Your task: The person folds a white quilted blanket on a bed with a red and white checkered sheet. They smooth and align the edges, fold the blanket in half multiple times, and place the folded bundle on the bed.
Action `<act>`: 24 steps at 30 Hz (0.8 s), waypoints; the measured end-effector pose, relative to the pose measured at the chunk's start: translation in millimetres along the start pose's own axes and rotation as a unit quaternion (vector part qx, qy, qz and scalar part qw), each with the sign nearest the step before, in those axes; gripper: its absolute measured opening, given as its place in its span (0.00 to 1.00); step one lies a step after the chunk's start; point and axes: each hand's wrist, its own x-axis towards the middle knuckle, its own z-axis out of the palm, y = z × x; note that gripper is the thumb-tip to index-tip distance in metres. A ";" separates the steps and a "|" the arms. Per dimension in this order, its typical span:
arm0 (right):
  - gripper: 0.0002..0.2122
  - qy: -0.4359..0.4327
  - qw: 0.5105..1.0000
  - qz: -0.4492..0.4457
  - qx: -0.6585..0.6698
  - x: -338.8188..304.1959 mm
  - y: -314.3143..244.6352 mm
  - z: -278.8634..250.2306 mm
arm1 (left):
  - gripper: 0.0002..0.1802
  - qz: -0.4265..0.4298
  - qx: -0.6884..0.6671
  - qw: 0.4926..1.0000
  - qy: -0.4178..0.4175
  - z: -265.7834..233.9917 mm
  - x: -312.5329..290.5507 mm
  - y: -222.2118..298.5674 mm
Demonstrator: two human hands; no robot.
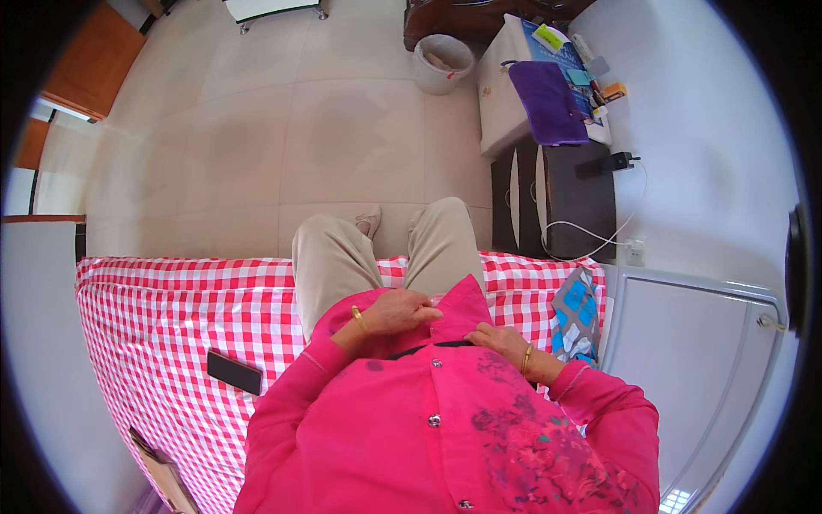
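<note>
I sit in a bright pink jacket with a row of metal snaps and a printed flower pattern on its right side. My left hand, a gold bangle at its wrist, is closed on the jacket's lower front near the hem, over my lap. To its right, my right hand has its fingers curled on the jacket's cloth; a bangle circles that wrist too. Between the hands the cloth is folded up, and a dark strip shows beneath it. Both sets of fingertips are partly hidden in the cloth. Beige trousers cover my legs.
A red-and-white checked cloth covers the seat, with a black phone at left. On the right are a patterned grey-blue cloth, a white cabinet and a dark drawer unit with a cable. Beyond stands a waste bin.
</note>
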 end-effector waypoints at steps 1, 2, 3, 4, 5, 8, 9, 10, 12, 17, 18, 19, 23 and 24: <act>0.17 0.040 0.999 -0.019 0.014 -2.0 1.5 1.1 | 0.24 -0.028 0.080 0.995 -0.046 -0.8 7.6 14.2; 0.16 0.079 0.996 -0.038 0.027 -3.4 2.7 2.1 | 0.22 -0.057 0.160 0.981 -0.091 -0.1 12.2 20.3; 0.14 0.106 0.992 -0.047 0.050 -4.1 4.2 1.4 | 0.20 -0.018 0.134 0.987 -0.089 2.3 15.0 20.4; 0.12 0.132 0.987 -0.056 0.072 -4.2 5.9 0.4 | 0.18 0.020 0.107 0.990 -0.088 7.8 17.5 16.6; 0.10 0.157 0.981 -0.066 0.095 -4.6 6.6 -1.3 | 0.16 0.058 0.079 0.991 -0.087 13.8 19.7 12.3; 0.07 0.127 0.981 -0.029 0.147 -4.8 -3.5 -8.7 | 0.12 0.107 0.034 0.977 0.181 32.7 18.7 -10.2; 0.07 0.115 0.978 -0.015 0.173 -7.2 -8.8 -10.8 | 0.11 0.076 0.054 0.978 0.185 28.9 17.2 -19.2; 0.07 0.102 0.975 0.001 0.196 -12.2 -14.4 -13.9 | 0.11 0.048 0.072 0.978 0.188 19.5 14.5 -29.1; 0.07 0.068 0.969 0.022 0.238 -17.9 -18.0 -17.7 | 0.11 0.017 0.085 0.973 0.214 12.5 7.9 -41.8; 0.09 -0.087 0.955 0.054 0.279 -42.8 -7.5 -10.3 | 0.11 0.067 0.096 0.944 0.307 27.5 -22.7 -55.7; 0.09 -0.068 0.951 0.016 0.302 -49.7 5.7 12.2 | 0.10 0.021 0.028 0.952 0.304 31.3 -27.1 -55.2; 0.09 -0.082 0.934 0.042 0.344 -54.8 4.4 16.6 | 0.10 -0.034 -0.034 0.953 0.300 32.7 -38.0 -55.4; 0.10 -0.082 0.836 0.094 0.534 -60.3 -10.9 26.5 | 0.08 -0.079 -0.110 0.934 0.331 36.1 -60.6 -57.8; 0.10 -0.066 0.801 0.103 0.586 -65.6 -15.5 29.7 | 0.07 -0.088 -0.139 0.927 0.336 35.9 -59.1 -52.5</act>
